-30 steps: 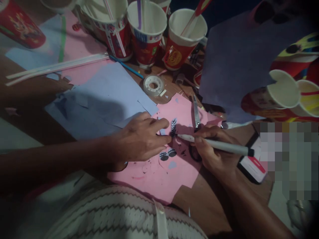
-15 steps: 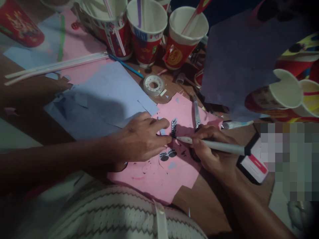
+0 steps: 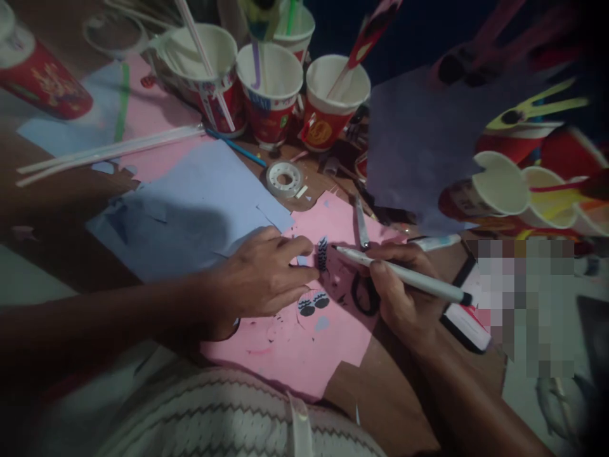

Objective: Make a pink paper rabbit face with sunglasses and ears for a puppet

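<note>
My right hand (image 3: 402, 285) grips a grey-white marker (image 3: 404, 273), its dark tip just above the pink paper (image 3: 285, 368). Left of the tip lies a small light-blue paper strip (image 3: 322, 254) covered in black curved marks. Beside that strip, my left hand (image 3: 266, 273) rests on the pink paper with its fingers stretched out and somewhat apart. Below the fingertips is a pink cut-out face (image 3: 314, 306) with two black ovals and wavy marks. Scissors (image 3: 362, 222) lie partly under my right hand, a black handle loop showing.
Red paper cups (image 3: 270, 101) with straws stand at the back. A tape roll (image 3: 284, 179), a blue paper sheet (image 3: 190, 209) and clear-wrapped straws (image 3: 109, 149) lie on the table. More cups (image 3: 502, 184) lean at right near a dark sheet (image 3: 419, 139). A pink-and-white box (image 3: 469, 327) sits right.
The marker tip has lifted off the marked blue strip and moved slightly right and up. My left hand stays by the strip. The whole view has shifted a little.
</note>
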A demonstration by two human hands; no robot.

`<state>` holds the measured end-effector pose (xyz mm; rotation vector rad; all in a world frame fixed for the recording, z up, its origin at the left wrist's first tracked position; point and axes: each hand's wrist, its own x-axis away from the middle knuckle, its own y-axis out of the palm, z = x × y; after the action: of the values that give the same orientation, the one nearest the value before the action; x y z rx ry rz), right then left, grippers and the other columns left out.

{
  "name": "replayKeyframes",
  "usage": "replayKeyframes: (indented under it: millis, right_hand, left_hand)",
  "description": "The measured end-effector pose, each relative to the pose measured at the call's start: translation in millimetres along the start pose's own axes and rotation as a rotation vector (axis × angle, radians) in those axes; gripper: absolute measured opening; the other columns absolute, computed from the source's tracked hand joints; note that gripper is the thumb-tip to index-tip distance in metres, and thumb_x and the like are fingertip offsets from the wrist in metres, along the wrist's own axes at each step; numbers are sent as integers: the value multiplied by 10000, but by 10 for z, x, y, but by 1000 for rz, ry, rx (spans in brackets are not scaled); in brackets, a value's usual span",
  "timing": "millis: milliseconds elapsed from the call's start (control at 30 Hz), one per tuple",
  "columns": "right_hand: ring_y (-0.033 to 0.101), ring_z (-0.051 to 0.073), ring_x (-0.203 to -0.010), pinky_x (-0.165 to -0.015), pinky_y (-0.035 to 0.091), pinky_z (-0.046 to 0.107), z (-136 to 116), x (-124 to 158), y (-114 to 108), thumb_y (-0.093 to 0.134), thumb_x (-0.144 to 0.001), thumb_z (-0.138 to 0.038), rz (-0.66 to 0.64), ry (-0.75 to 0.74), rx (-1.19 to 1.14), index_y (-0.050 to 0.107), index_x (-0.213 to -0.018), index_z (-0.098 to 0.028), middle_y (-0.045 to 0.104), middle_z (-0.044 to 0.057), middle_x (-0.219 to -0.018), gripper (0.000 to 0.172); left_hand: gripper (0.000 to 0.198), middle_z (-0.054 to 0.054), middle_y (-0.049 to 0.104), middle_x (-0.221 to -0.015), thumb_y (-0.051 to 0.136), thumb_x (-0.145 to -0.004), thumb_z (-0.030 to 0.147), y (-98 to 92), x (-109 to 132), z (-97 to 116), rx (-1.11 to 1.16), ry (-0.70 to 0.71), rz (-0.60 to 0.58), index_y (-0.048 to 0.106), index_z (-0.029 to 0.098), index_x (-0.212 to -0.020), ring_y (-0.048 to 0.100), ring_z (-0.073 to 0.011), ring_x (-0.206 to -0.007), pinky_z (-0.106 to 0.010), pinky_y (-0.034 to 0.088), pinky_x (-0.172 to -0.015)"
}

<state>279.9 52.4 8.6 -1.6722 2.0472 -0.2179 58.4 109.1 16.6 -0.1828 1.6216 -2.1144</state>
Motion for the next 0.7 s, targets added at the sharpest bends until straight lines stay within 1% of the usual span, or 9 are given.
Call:
replayKeyframes:
  millis: [100,200,300,367,433,500,600,633,700]
  right_hand:
    - [597,153,-626,-552,463,285,-1,-6,6,599,-810,-204,9,-23,1,625,-916,-223,622,6,-760,111]
    - [627,170,-690,-591,488,301,0,-13,8,583,-822,-198,13,-26,-39,608,-945,-218,634,21,-805,126]
    - [612,162,-675,-598,489,299,-4,-19,10,562,-840,-214,28,-18,-112,591,-969,-223,636,17,-786,133]
    - [601,159,-673,-598,485,293,-8,-20,12,552,-849,-226,32,-13,-153,582,-976,-224,636,13,-772,131]
    - [594,159,-674,-593,478,289,-10,-20,17,545,-854,-235,38,-11,-176,578,-977,-222,632,11,-763,128]
    - [589,160,-682,-592,469,287,-5,-18,23,543,-856,-231,48,-10,-184,579,-977,-220,629,13,-764,127]
    - [585,158,-694,-608,463,287,3,-16,32,552,-851,-209,49,-23,-185,580,-989,-222,634,16,-786,142]
    - [586,159,-702,-623,465,292,3,-17,31,552,-850,-205,46,-27,-184,579,-993,-223,635,19,-801,146]
    - [587,161,-709,-644,466,305,-1,-18,22,544,-857,-209,44,-34,-184,577,-997,-224,630,22,-823,145]
  left_hand:
    - [188,-105,570,-1060,472,-873,225,-20,8,8,102,-9,52,615,183,-987,543,-200,-897,-349,405,-753]
    - [150,-75,577,-956,488,-850,192,-76,13,29,281,-61,175,583,163,-961,550,-166,-849,-307,442,-733]
    - [173,-52,579,-918,485,-827,166,-137,40,42,385,-172,284,538,176,-992,555,-159,-828,-308,465,-728]
    - [213,-51,569,-927,479,-815,155,-161,65,35,408,-257,309,510,184,-1023,546,-169,-840,-329,466,-734]
    - [235,-55,551,-936,462,-800,134,-168,80,17,432,-304,323,496,179,-1029,532,-172,-846,-341,461,-739]
    - [231,-57,535,-916,425,-785,96,-165,75,-5,470,-299,356,497,168,-993,520,-167,-830,-336,457,-726]
    - [215,-55,517,-857,355,-781,57,-158,43,-47,529,-261,451,504,159,-898,511,-156,-795,-325,450,-705]
    - [216,-53,514,-844,341,-782,49,-156,35,-66,533,-255,462,504,159,-869,510,-154,-790,-322,449,-705]
    - [215,-48,520,-834,337,-772,36,-151,30,-112,502,-236,443,502,162,-827,512,-152,-795,-318,445,-717]
